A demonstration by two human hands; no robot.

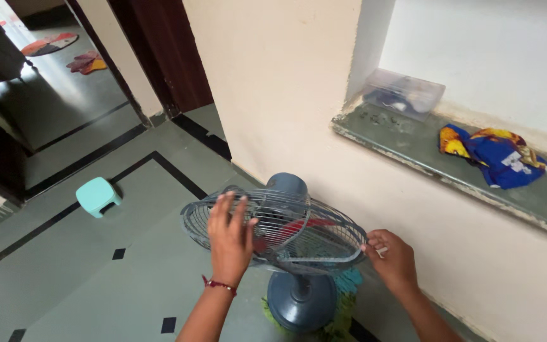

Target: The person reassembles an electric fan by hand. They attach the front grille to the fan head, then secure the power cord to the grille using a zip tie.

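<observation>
Both hands (230,237) on fan grille (286,221)

Soft daylight, slight wide-angle edge distortion

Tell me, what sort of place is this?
Most likely a room in a home: a tiled floor, a wall niche shelf holding a folded cloth, and a table fan steadied by both hands.

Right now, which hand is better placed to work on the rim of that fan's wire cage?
Probably the right hand: its fingers pinch at the rim of the fan cage. The left hand lies flat on the cage's front, steadying it.
</observation>
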